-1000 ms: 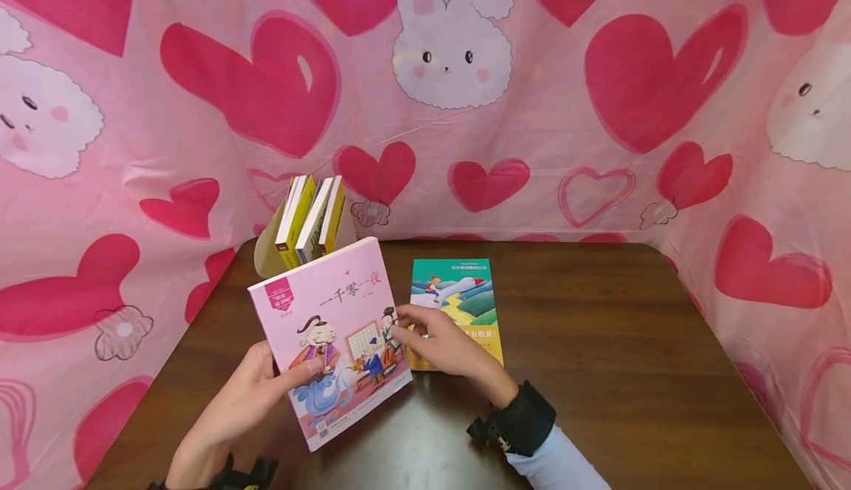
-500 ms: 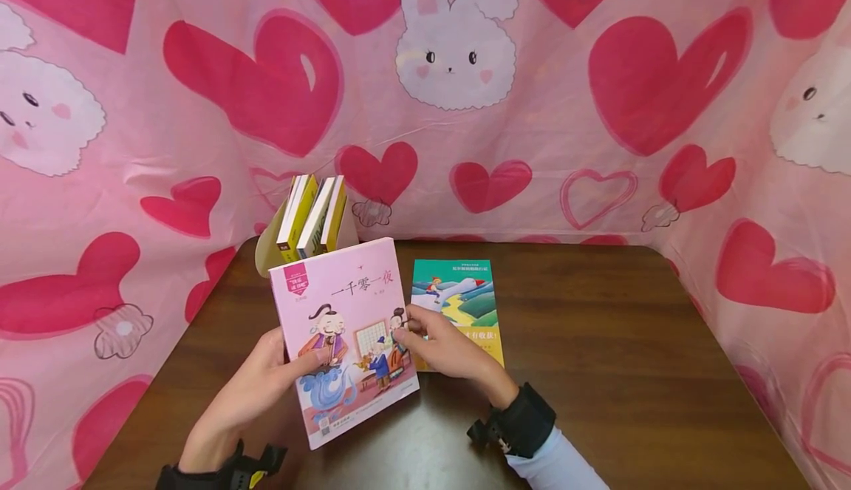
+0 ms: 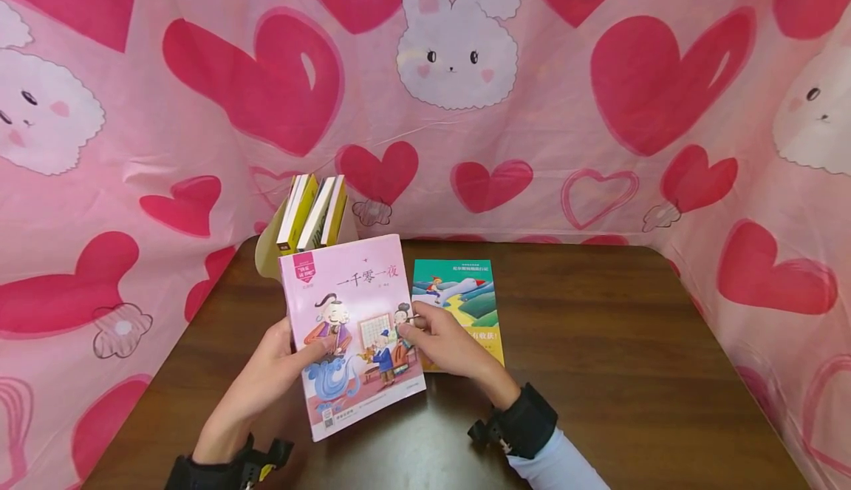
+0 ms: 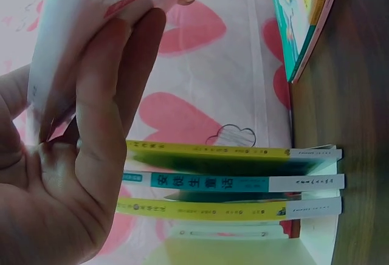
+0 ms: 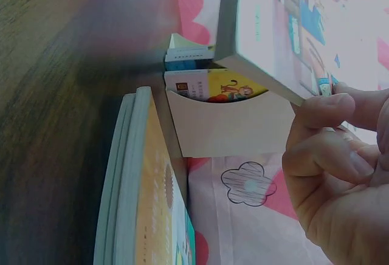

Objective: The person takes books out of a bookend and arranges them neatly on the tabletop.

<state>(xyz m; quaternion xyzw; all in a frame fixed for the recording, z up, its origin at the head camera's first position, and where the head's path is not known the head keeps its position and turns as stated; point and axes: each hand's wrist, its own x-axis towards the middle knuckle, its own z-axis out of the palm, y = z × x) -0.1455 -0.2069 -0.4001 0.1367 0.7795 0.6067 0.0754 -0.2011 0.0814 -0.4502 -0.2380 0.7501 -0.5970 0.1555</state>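
Note:
A pink-covered book is held up above the table, slightly tilted, cover towards me. My left hand grips its left edge, thumb on the cover and fingers behind, as the left wrist view shows. My right hand pinches the right edge, thumb in front, with curled fingers showing in the right wrist view. Behind the right hand lies a green and yellow book, partly covered by that hand. In the right wrist view, the orange-covered stack has more than one page block.
At the back left stands a cream book holder, its lower part hidden by the pink book. Several upright books are in it, among them one with a teal spine. A pink heart-print cloth surrounds the brown table.
The pink book has shifted a little to the right and turned more upright, my left hand moving with it. My right hand has stayed nearly still at its right edge.

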